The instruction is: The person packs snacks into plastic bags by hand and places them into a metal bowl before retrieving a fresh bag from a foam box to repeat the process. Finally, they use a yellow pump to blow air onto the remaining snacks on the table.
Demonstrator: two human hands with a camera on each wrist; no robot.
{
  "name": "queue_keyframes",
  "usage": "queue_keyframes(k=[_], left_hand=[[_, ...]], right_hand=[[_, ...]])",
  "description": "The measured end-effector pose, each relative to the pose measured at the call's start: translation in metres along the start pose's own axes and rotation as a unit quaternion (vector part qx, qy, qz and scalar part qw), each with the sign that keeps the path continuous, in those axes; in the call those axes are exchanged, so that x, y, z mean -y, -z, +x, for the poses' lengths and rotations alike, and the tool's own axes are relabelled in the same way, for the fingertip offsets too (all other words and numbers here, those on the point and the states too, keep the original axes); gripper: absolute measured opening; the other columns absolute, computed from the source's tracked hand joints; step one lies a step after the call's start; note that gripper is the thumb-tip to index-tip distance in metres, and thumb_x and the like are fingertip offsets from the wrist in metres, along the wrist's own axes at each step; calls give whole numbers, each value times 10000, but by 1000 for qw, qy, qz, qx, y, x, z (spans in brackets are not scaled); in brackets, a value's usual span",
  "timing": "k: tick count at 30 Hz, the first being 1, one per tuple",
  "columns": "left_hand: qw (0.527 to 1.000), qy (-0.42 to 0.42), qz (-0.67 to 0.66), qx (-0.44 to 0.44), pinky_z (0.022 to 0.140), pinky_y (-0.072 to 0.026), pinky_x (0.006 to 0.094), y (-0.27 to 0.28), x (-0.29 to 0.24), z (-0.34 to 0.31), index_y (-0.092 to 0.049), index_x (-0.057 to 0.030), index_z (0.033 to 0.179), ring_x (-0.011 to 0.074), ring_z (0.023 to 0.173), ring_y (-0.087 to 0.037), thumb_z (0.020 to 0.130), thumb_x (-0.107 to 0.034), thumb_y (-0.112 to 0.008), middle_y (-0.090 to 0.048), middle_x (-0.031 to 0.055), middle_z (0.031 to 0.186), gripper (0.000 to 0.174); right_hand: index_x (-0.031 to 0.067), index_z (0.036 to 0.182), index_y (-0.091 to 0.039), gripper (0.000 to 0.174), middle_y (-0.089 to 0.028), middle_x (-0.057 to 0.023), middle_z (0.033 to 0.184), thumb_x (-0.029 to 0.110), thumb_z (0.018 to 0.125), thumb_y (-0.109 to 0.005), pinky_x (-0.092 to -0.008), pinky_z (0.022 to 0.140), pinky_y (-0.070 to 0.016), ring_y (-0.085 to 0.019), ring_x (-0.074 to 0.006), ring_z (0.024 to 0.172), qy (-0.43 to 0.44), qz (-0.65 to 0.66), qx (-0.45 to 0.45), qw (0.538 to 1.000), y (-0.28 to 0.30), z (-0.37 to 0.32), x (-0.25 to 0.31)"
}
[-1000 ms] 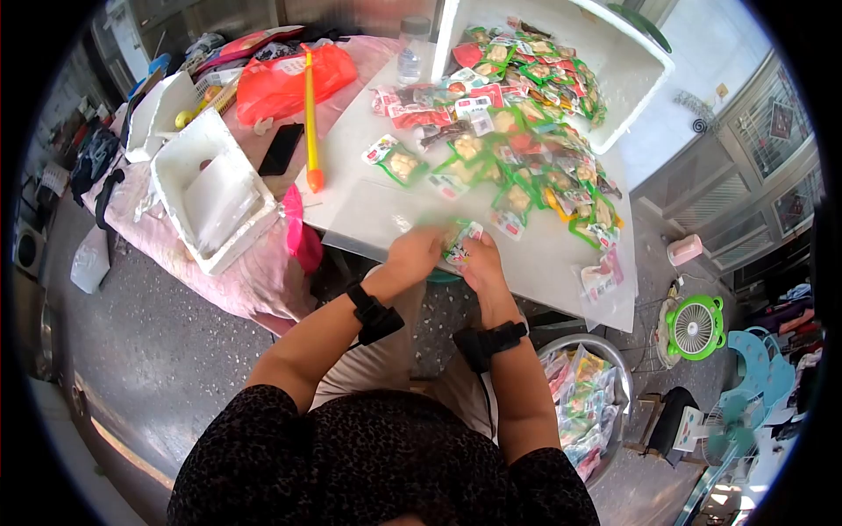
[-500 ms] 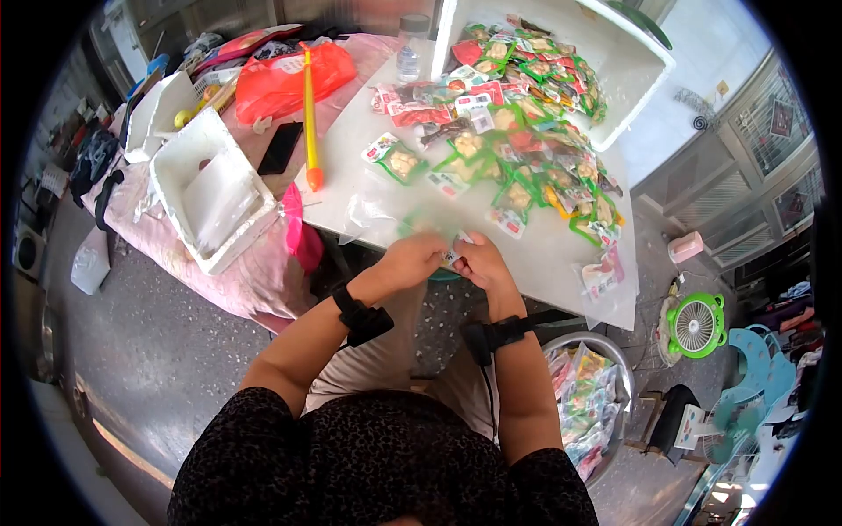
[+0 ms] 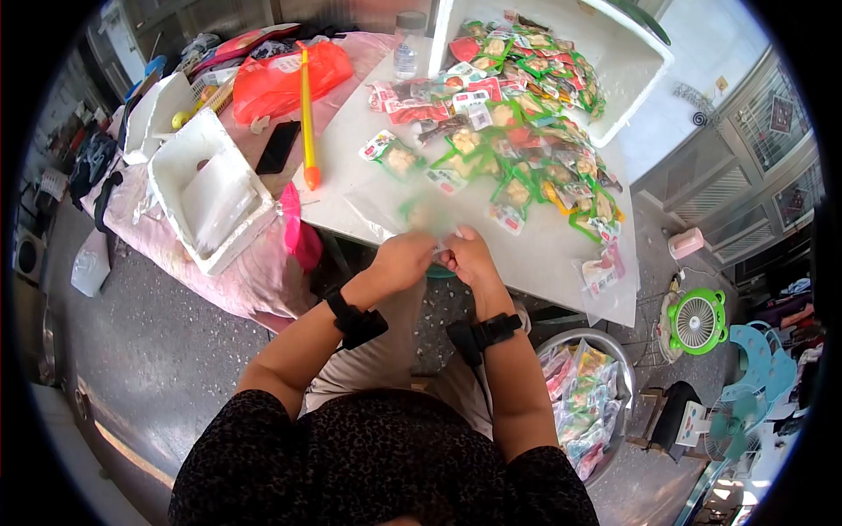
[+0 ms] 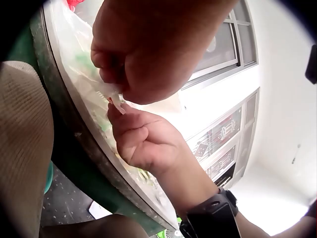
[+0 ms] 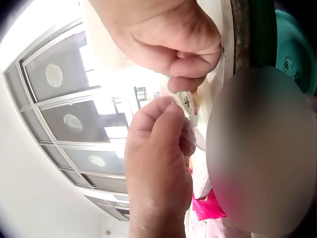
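At the table's near edge, the left hand (image 3: 403,261) and right hand (image 3: 472,258) meet, fingers curled in a pinch on the end of a small packet. Its blurred green body (image 3: 424,215) lies beyond the fingers, beside thin clear plastic (image 3: 367,209). The right wrist view has a green-edged, white-labelled packet (image 5: 186,102) between the right hand (image 5: 173,42) and left hand (image 5: 161,158). In the left wrist view a pale strip (image 4: 117,100) spans from the left hand (image 4: 148,49) to the right hand (image 4: 146,141). Some fingertips are hidden.
Many food packets (image 3: 517,188) cover the table's (image 3: 544,263) far side and spill from a white foam box (image 3: 636,66). A bottle (image 3: 408,48), yellow stick (image 3: 309,123) and phone (image 3: 279,147) lie beyond. A metal basin (image 3: 627,381) of packets stands lower right.
The hands have shifted slightly left and closer together. The packet's white label, seen between them earlier, is now mostly covered by fingers. Clear plastic has risen to the left of the packet.
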State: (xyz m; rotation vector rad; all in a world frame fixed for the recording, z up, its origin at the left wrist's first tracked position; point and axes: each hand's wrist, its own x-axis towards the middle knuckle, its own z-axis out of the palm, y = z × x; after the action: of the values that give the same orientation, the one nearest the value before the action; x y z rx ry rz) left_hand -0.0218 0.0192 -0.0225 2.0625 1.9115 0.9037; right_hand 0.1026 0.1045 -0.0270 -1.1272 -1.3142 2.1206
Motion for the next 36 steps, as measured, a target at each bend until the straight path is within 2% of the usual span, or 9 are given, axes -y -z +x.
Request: queue_keyframes(k=[8, 11, 13, 16, 19, 22, 31, 34, 36], left_hand=[[998, 37, -40, -14, 651, -431, 372, -7, 13, 3, -539, -80, 862, 285, 789, -532, 728, -107, -487, -549, 117, 810, 146], [996, 79, -33, -24, 654, -430, 378, -7, 15, 4, -538, -82, 872, 292, 784, -529, 721, -148, -505, -544, 117, 813, 168], [995, 94, -6, -31, 651, -431, 381, -5, 10, 3, -534, -78, 864, 296, 776, -526, 715, -178, -517, -538, 118, 811, 181], [995, 83, 36, -33, 642, -431, 387, -16, 15, 3, -526, -74, 846, 302, 756, -523, 704, -195, -523, -529, 121, 806, 186], [993, 95, 61, -43, 632, -432, 389, -20, 15, 5, -524, -72, 805, 303, 742, -522, 701, -173, -514, -526, 119, 779, 146], [991, 105, 44, -68, 626, -433, 387, -24, 17, 6, -527, -74, 777, 304, 731, -521, 698, -161, -505, -524, 111, 757, 119], [994, 97, 26, -47, 615, -437, 358, -15, 14, 4, -531, -64, 768, 282, 711, -527, 712, -143, -502, -528, 101, 734, 100], [989, 121, -79, 14, 622, -435, 353, 4, 17, 14, -532, -60, 794, 274, 726, -532, 716, -153, -500, -531, 104, 765, 126], [991, 108, -73, -33, 629, -433, 350, 22, 19, 29, -534, -57, 818, 268, 739, -535, 713, -169, -501, -531, 106, 795, 157]], right_hand=[[11, 900, -493, 126, -540, -78, 749, 27, 800, -420, -271, 591, -456, -552, -181, 686, 70, 199, -21, 977, -6, 21, -23], [-8, 910, -493, 144, -529, -105, 810, 45, 779, -461, -322, 627, -461, -556, -213, 756, 36, 125, -40, 991, -4, 12, -10], [-9, 963, -472, 225, -521, -123, 868, 63, 751, -497, -363, 657, -449, -553, -246, 789, 155, -139, -117, 971, 24, 30, -14], [22, 1028, -455, 374, -480, -133, 1019, 158, 697, -564, -445, 733, -392, -487, -300, 938, 338, -457, -268, 778, 64, 47, -3], [52, 1022, -479, 409, -397, -125, 1149, 273, 690, -574, -471, 804, -326, -386, -309, 1058, 243, -590, -343, 690, 72, 35, 23], [56, 1004, -502, 460, -341, -114, 1198, 361, 668, -578, -474, 826, -299, -318, -292, 1114, 173, -606, -315, 710, 80, 34, 24], [50, 791, -591, 358, -427, -103, 1109, 381, 655, -580, -478, 804, -287, -410, -275, 1014, 181, -677, -250, 668, 73, 5, 18], [49, 810, -574, 353, -450, -104, 1080, 370, 661, -572, -478, 800, -287, -412, -274, 1016, 229, -663, -320, 637, 83, -7, 0], [49, 825, -562, 351, -447, -106, 1087, 363, 666, -567, -480, 804, -285, -408, -275, 1024, 277, -645, -352, 619, 90, -6, -16]])
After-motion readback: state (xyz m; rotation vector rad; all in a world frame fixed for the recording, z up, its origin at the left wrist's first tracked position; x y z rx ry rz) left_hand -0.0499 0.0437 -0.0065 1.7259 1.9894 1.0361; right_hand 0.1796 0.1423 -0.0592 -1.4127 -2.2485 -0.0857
